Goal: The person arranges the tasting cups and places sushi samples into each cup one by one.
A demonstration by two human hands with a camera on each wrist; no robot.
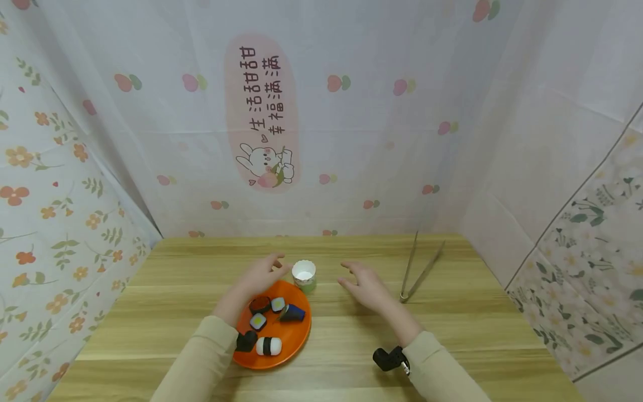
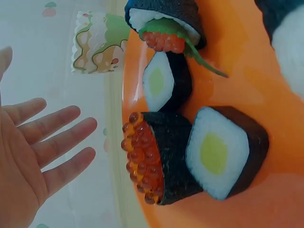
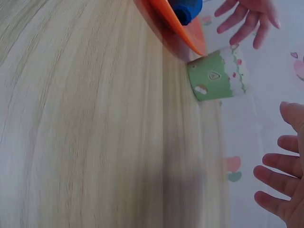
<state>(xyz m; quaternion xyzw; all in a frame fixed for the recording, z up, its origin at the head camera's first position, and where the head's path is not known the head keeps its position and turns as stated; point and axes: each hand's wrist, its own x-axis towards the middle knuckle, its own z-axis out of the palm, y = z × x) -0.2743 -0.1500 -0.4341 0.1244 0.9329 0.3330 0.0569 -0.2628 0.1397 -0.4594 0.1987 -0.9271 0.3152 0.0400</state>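
My left hand (image 1: pixel 261 274) hovers over the far left edge of an orange plate (image 1: pixel 293 340), its fingers apart and nothing in them. Just right of its fingertips stands a small paper cup (image 1: pixel 305 279), green below with a pale scalloped rim. My right hand (image 1: pixel 368 286) is held above the table to the right of the cup, fingers spread and holding nothing. On the plate lie a roe-topped sushi (image 2: pixel 145 159), two square rolls with yellow-green centres, a cone-shaped hand roll (image 1: pixel 292 313), and a white piece with a black band (image 1: pixel 268 346).
Metal tongs (image 1: pixel 426 272) lie spread at the right rear of the wooden table (image 1: pixel 341 357), hinge end toward me. Printed curtains (image 1: pixel 351 145) hang behind the table and along both sides. Black wrist cameras are strapped below both hands.
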